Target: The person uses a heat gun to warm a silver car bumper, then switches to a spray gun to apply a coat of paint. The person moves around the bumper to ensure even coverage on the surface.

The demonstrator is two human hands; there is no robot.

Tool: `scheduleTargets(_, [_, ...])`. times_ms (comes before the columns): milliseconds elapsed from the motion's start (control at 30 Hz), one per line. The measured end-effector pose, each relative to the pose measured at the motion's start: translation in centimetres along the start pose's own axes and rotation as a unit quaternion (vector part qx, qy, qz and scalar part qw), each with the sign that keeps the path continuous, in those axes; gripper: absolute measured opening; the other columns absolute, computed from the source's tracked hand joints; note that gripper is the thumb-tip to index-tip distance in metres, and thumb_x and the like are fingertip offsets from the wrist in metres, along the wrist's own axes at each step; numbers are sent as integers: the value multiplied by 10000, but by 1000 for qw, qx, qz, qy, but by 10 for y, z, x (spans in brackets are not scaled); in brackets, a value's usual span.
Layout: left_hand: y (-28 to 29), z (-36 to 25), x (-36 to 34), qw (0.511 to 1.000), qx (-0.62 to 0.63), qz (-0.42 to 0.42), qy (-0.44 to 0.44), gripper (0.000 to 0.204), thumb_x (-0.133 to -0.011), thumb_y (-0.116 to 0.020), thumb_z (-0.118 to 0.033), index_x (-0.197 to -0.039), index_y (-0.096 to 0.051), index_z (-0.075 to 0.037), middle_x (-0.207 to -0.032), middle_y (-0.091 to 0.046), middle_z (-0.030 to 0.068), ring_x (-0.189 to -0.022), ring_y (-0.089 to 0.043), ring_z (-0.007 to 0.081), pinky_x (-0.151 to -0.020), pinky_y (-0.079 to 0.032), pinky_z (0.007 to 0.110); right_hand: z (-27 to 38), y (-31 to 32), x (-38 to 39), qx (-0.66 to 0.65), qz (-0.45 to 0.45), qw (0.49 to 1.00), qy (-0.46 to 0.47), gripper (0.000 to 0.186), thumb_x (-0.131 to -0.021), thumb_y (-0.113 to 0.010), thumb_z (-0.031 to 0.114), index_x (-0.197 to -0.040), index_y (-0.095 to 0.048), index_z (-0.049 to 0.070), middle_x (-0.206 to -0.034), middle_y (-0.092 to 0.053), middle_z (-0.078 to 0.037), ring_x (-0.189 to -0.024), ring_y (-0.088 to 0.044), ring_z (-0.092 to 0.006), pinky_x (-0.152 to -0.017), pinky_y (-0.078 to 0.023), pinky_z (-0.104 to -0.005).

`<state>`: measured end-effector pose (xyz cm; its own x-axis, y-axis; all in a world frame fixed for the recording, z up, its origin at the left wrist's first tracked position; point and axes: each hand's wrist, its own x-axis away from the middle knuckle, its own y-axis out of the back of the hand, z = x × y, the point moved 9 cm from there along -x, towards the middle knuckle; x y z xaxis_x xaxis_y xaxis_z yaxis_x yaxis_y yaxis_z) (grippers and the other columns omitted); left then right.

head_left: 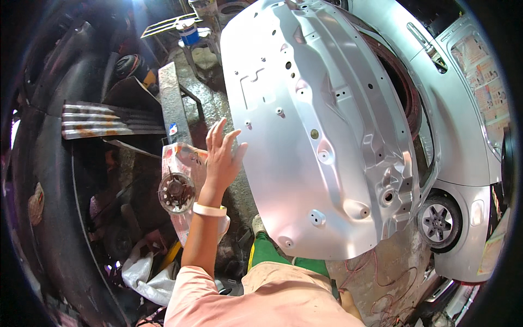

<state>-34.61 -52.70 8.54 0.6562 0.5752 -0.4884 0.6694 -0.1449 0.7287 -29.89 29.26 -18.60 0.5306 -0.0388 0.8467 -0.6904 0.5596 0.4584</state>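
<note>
Pink cloth makes up the shirt sleeve (pixel 190 289) nearest you, at nine o'clock, and your bare forearm (pixel 201 242) reaches out of it. Past the pale wristband (pixel 209 210), at eleven o'clock, your left hand (pixel 219 159) is raised, its fingers spread apart with nothing between them. Your right hand is out of view, so the state of its fingers cannot be told. Ahead of you at twelve o'clock lies the silver panel (pixel 297 169), ribbed and pierced with holes; your left thumb shows at its left edge, though whether it touches is unclear. Good handling probably calls for light, flat fingers on the smooth face, care around the cut rim and raised ribs, and the wristband kept off the finish. Beyond your forearm, at ten o'clock, a round metal hub (pixel 175 189) appears to rest on a narrow counter (pixel 170 92). Farther off, a silver car (pixel 466 150) stands at two o'clock and a blue can (pixel 189 36) at eleven.
</note>
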Motion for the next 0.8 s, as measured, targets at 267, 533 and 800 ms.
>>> scheduleTargets(267, [-83,78,-45,995,-48,79,-26,507,-992,-591,-457,-1378,-580,-128,-1609,-257,226,-1497,-210,411,-1222,-235,506,-13,-12,33,9,-26,997,-69,441,-943,-613,193,-1337,-562,3,-1076,-672,-107,-846,-652,-206,-661,-518,-328])
scheduleTargets(533, [-114,92,-78,984,-78,145,-63,606,-999,-509,-572,-1433,-582,-157,-1638,-226,193,-1520,-176,383,-1232,-216,490,29,-41,44,-33,-33,997,-64,451,-942,-617,219,-1329,-587,-11,-1104,-678,-113,-846,-661,-196,-670,-528,-330])
scheduleTargets(800, [-119,87,-76,977,-98,165,-89,596,-993,-519,-571,-1404,-617,-150,-1633,-239,195,-1515,-190,383,-1229,-217,485,11,-54,31,0,-41,999,-28,448,-942,-610,203,-1326,-585,-28,-1064,-688,-131,-803,-652,-187,-647,-520,-307])
